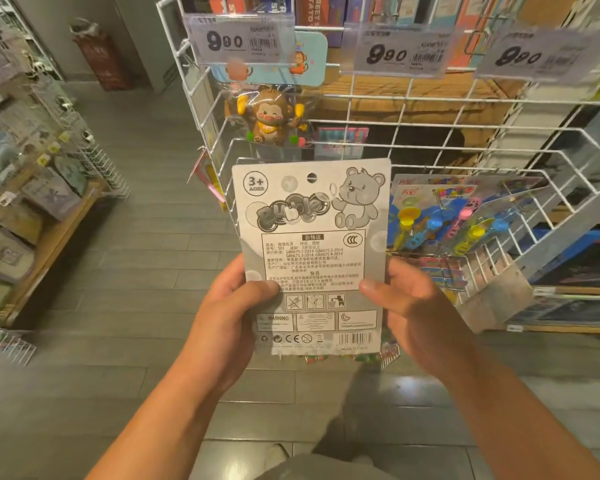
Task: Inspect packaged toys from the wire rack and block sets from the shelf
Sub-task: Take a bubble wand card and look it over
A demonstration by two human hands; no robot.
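Bubble toy card [312, 251]: matt grey printed cardboard. Wire rack [430, 133]: white-coated metal. Price tag sleeves [238, 39]: clear glossy plastic. Floor [136, 237]: grey planks, slight sheen. Monkey toy [269, 117]: glossy plastic.

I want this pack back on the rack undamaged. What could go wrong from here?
The left hand and right hand pinch only the bubble toy card at its lower edges, so it could bend or slip. Rehanging it, the card might knock the monkey toy hanging just above.

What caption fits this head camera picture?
Both hands hold a bubble toy card, back side up, before the wire rack.
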